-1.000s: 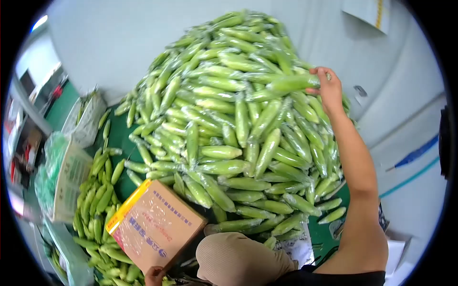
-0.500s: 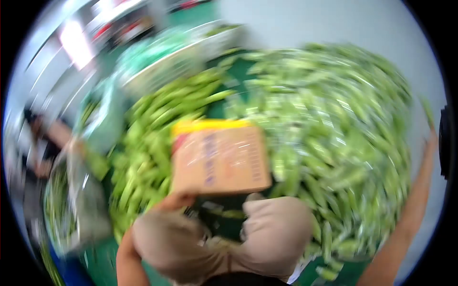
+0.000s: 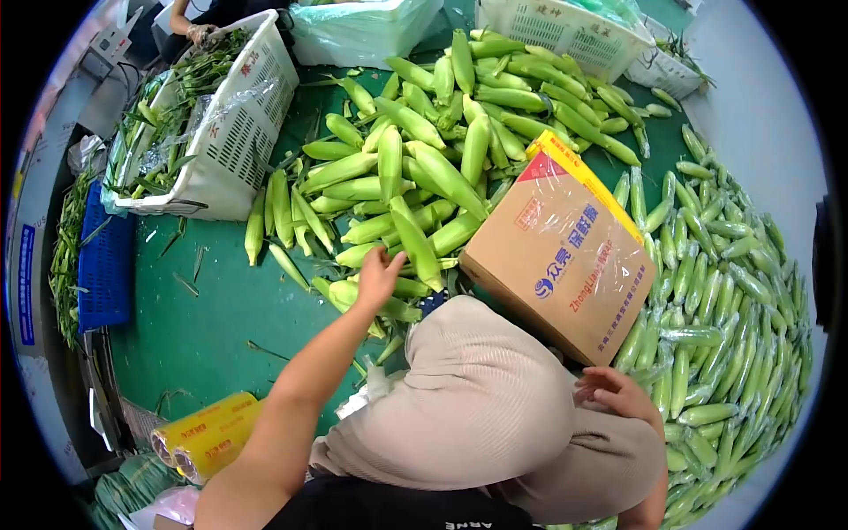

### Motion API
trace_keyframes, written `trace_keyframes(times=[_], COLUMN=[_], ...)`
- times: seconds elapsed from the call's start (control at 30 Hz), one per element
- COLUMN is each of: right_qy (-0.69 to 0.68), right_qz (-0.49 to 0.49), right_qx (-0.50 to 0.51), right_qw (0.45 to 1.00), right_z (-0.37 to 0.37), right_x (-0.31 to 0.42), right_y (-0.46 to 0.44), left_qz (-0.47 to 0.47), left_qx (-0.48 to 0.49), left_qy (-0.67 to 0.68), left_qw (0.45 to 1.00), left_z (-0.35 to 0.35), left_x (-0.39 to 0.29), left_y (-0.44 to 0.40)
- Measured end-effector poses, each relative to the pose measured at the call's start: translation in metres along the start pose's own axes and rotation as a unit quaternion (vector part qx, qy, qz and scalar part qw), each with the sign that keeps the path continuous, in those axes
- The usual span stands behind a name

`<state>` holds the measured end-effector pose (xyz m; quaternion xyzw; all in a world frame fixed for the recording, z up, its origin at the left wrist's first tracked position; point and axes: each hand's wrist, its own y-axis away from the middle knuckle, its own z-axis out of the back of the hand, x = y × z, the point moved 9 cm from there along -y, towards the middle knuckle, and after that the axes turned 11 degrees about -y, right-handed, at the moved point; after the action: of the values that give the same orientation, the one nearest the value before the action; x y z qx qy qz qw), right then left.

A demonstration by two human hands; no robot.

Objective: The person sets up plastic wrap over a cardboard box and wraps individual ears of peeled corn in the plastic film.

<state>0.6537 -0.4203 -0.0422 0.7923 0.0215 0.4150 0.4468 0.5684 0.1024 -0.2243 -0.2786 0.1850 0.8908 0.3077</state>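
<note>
My left hand [image 3: 380,276] is at the near edge of a heap of green-husked corn ears [image 3: 521,93], its fingers apart. Right beside its fingertips lies one ear of corn [image 3: 413,240], slanting across the others; whether they touch it is unclear. My right hand [image 3: 618,395] is by my knee, below the near corner of a cardboard box [image 3: 565,252], with its fingers loosely bent, apart and nothing visible in them. A yellow-edged roll box [image 3: 587,181] lies along the far side of the cardboard box.
Film-wrapped corn ears [image 3: 724,300] are piled on the right. On the left stand a white crate [image 3: 238,132] of leaf trimmings and a blue crate [image 3: 106,256]. Yellow film rolls [image 3: 212,433] lie lower left on the green floor [image 3: 203,327]. Another person's hand [image 3: 201,34] is at the white crate.
The view has swung left and steadied. My right hand, stretched out far right with a green ear, is back by my knee without it. My left hand has moved from the box to the corn heap.
</note>
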Motion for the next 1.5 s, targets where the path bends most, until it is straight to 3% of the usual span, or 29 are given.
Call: trace_keyframes(times=[0.07, 0.1, 0.17, 0.2, 0.27, 0.33, 0.37, 0.43, 0.5, 0.57, 0.63, 0.7, 0.77, 0.8, 0.87, 0.9, 0.97, 1.0, 1.07, 1.1, 1.13, 1.23, 1.3, 1.37, 1.4, 1.5], right_qy=[-0.029, -0.045, 0.048, 0.042, 0.024, 0.040, 0.039, 0.076, 0.183, 0.267, 0.330, 0.351, 0.422, 0.447, 0.451, 0.475, 0.505, 0.459, 0.121, -0.050, -0.097, 0.180, 0.356, 0.500, 0.561, 0.528], right_qz=[-0.002, 0.008, -0.037, -0.013, 0.039, 0.086, 0.090, 0.107, 0.180, 0.205, 0.212, 0.175, 0.225, 0.239, 0.281, 0.323, 0.392, 0.423, 0.411, 0.382, 0.438, 0.423, 0.388, 0.378, 0.301, 0.355], right_qx=[-0.026, -0.057, -0.086, -0.087, -0.054, -0.065, -0.078, -0.131, -0.222, -0.281, -0.281, -0.269, -0.300, -0.310, -0.309, -0.321, -0.348, -0.383, -0.433, -0.438, -0.414, -0.473, -0.442, -0.416, -0.390, -0.394], right_qw=[0.999, 0.997, 0.994, 0.995, 0.997, 0.993, 0.992, 0.983, 0.941, 0.899, 0.876, 0.880, 0.825, 0.804, 0.789, 0.753, 0.686, 0.681, 0.793, 0.812, 0.792, 0.752, 0.727, 0.659, 0.665, 0.663], right_z=[0.006, 0.017, -0.011, -0.001, 0.015, 0.012, 0.011, 0.029, 0.081, 0.121, 0.139, 0.148, 0.148, 0.147, 0.147, 0.149, 0.143, 0.153, 0.179, 0.191, 0.183, 0.155, 0.144, 0.115, 0.109, 0.120], right_x=[-0.011, -0.008, 0.028, 0.022, -0.005, 0.005, -0.006, 0.003, 0.005, 0.012, 0.039, 0.047, 0.060, 0.062, 0.066, 0.069, 0.053, 0.048, 0.030, 0.016, 0.029, 0.116, 0.134, 0.156, 0.152, 0.149], right_y=[-0.011, -0.009, 0.002, 0.012, -0.005, -0.011, -0.005, -0.014, -0.042, -0.048, -0.075, -0.080, -0.083, -0.089, -0.101, -0.104, -0.098, -0.089, -0.078, -0.076, -0.075, -0.071, -0.116, -0.143, -0.157, -0.168], left_qz=[-0.001, 0.075, 0.163, 0.128, 0.136, 0.066, 0.039, -0.125, -0.238, -0.302, -0.489, -0.563, -0.596, -0.591, -0.623, -0.641, -0.621, -0.623, -0.632, -0.624, -0.622, -0.648, -0.643, -0.629, -0.630, -0.625], left_qx=[0.021, 0.107, 0.162, 0.064, 0.002, -0.011, 0.029, 0.118, 0.134, 0.207, 0.164, 0.170, 0.199, 0.240, 0.199, 0.181, 0.176, 0.182, 0.190, 0.207, 0.226, 0.238, 0.239, 0.256, 0.264, 0.106], left_qy=[-0.089, -0.152, 0.029, 0.057, 0.066, 0.230, 0.284, 0.173, 0.238, 0.120, 0.018, -0.099, -0.176, -0.203, -0.244, -0.268, -0.276, -0.271, -0.273, -0.287, -0.298, -0.277, -0.246, -0.195, -0.143, -0.049], left_qw=[0.996, 0.980, 0.973, 0.988, 0.988, 0.971, 0.958, 0.970, 0.932, 0.923, 0.857, 0.803, 0.758, 0.743, 0.716, 0.696, 0.712, 0.711, 0.700, 0.697, 0.688, 0.668, 0.685, 0.708, 0.716, 0.772], left_z=[-0.023, -0.030, -0.070, -0.080, -0.054, -0.042, -0.016, 0.007, 0.026, 0.008, -0.008, -0.029, -0.074, -0.102, -0.156, -0.176, -0.178, -0.178, -0.179, -0.181, -0.183, -0.191, -0.187, -0.186, -0.176, -0.124], left_x=[-0.021, -0.032, -0.024, -0.011, -0.025, -0.026, -0.069, -0.129, -0.231, -0.299, -0.374, -0.440, -0.470, -0.475, -0.459, -0.453, -0.458, -0.459, -0.458, -0.455, -0.456, -0.464, -0.460, -0.465, -0.466, -0.417], left_y=[-0.014, -0.015, -0.020, -0.029, -0.017, -0.017, 0.005, 0.002, 0.014, 0.011, 0.032, 0.068, 0.082, 0.081, 0.063, 0.057, 0.058, 0.058, 0.053, 0.049, 0.049, 0.056, 0.047, 0.040, 0.035, 0.000])
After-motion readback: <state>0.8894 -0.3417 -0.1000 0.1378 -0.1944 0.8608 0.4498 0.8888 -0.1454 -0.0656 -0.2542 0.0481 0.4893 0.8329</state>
